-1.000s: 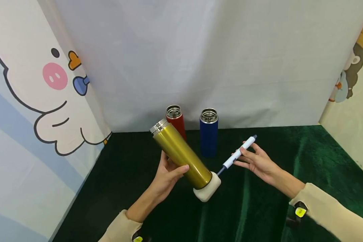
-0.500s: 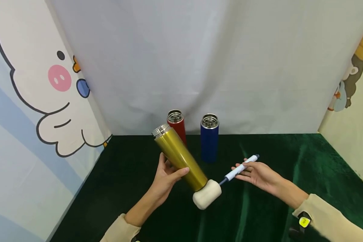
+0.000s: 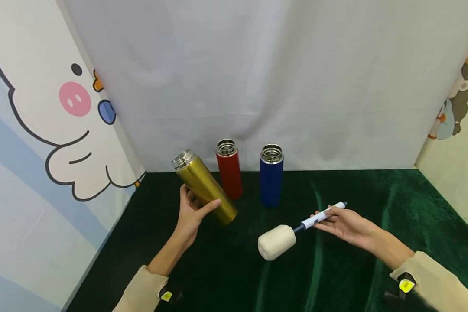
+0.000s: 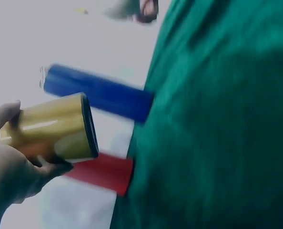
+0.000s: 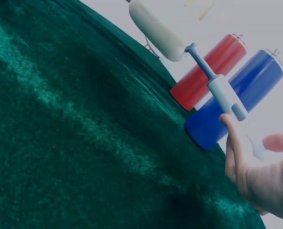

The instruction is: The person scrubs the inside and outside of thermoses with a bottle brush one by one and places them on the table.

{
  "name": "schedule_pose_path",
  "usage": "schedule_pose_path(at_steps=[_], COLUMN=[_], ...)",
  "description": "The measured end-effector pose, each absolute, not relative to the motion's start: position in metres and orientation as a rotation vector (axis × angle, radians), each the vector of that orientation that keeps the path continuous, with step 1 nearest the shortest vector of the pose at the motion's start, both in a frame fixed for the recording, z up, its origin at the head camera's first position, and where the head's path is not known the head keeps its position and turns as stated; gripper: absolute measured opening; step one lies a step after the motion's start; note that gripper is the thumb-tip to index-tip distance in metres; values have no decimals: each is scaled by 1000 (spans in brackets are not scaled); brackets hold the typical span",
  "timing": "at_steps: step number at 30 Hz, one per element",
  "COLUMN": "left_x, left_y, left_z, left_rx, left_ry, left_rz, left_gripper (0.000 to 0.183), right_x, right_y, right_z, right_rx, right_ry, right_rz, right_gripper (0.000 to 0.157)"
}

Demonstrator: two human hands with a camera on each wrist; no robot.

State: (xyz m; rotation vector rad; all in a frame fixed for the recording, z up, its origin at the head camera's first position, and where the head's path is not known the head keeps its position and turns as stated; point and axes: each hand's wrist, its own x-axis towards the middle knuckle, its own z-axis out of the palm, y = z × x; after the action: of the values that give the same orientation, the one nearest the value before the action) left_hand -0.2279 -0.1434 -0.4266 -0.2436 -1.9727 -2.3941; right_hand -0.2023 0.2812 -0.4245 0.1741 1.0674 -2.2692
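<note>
The gold bottle (image 3: 207, 186) and the sponge brush (image 3: 311, 222) have just come apart. Half a second ago the white sponge head (image 3: 277, 242) met the bottle's base; now a gap of green cloth (image 3: 246, 242) shows between them. The left hand (image 3: 188, 216) has shifted leftward, its grip wrapped around the bottle, which tilts with its uncapped mouth up and to the left. The right hand (image 3: 349, 224) pinches the brush handle, sponge pointing toward the bottle. Brushing of the base seems paused or finished. Behind, a red bottle (image 3: 230, 175) and a blue bottle (image 3: 271, 182) stand upright, uncapped, apart on the cloth-covered tabletop.
</note>
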Motion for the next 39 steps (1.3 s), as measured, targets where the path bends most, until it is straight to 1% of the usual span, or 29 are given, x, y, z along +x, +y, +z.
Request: schedule_pose_path(at_steps=[3, 5, 6, 9, 12, 15, 17, 21, 24, 28, 31, 33, 36, 39], left_x=[-244, -254, -259, -273, -288, -299, -304, -310, -312, -310, -305, -298, -281, -262], left_y=[-154, -159, -162, -168, -173, -175, -177, -180, -182, -185, -187, -188, -188, -185], left_z=[-431, -434, -435, -441, -447, -452, -456, -462, -465, -465, -462, -459, -452, -443], left_rx=[-199, -157, -136, -94, -69, -49, -41, -20, -17, -46, -28, 28, 155, 225], left_ry=[-2026, -2046, -2056, -2073, -2119, -2174, -2203, -2231, -2252, -2312, -2388, -2431, -2488, -2566], left_rz=[-2188, -2061, -2006, -1888, -1772, -1685, -1650, -1635, -1626, -1579, -1559, -1565, -1644, -1783], left_gripper=[86, 89, 90, 93, 95, 95, 95, 94, 95, 99, 98, 94, 82, 71], right_x=[-203, -203, -202, -201, -199, -199, -199, -199, -200, -199, -199, -199, -198, -198], right_y=[285, 289, 291, 299, 307, 314, 318, 324, 326, 327, 328, 328, 330, 332], right_z=[-423, -424, -424, -426, -428, -430, -432, -436, -437, -437, -437, -437, -438, -439], right_rx=[169, 161, 161, 166, 194, 220, 223, 190, 178, 197, 209, 208, 219, 241], right_ry=[1042, 1009, 992, 939, 872, 852, 857, 861, 875, 919, 949, 963, 979, 1016], right_rz=[-2317, -2354, -2372, -2429, -2495, -2549, -2568, -2579, -2580, -2590, -2603, -2609, -2612, -2609], right_gripper=[26, 30, 28, 16, 17, 14, 12, 14, 15, 11, 16, 19, 19, 22])
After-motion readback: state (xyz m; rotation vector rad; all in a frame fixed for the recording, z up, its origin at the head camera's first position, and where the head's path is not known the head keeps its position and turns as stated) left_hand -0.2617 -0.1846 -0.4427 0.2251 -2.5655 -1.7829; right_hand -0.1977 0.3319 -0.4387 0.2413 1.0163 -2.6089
